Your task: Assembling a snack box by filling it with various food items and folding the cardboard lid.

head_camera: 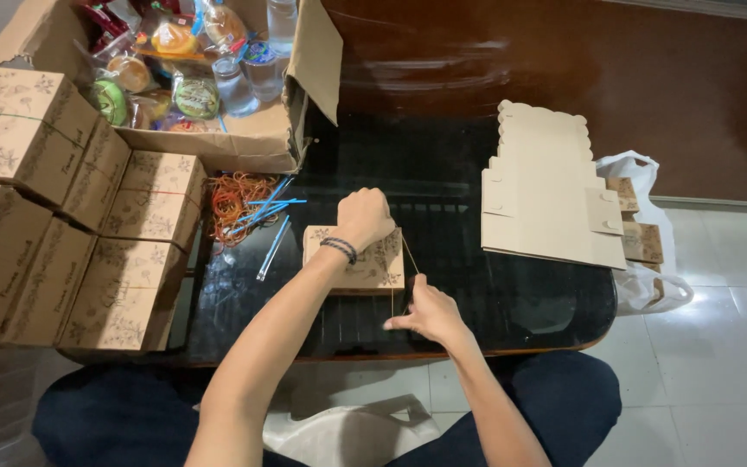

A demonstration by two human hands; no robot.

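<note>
Dark trousers and a white bag (352, 432) sit closest, over pale floor tiles. On the glossy black table (512, 294), left hand (363, 216) is fisted on top of a small printed kraft box (365, 259), right hand (425, 316) pinches a rubber band (406, 264) stretched off the box's right side. Flat box blanks (546, 190) lie well to the right, finished boxes (62, 216) stacked left

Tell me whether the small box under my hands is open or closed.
Closed: the small box shows its printed lid folded flat, the left hand resting on it, the right hand stretching a rubber band beside it.
</note>
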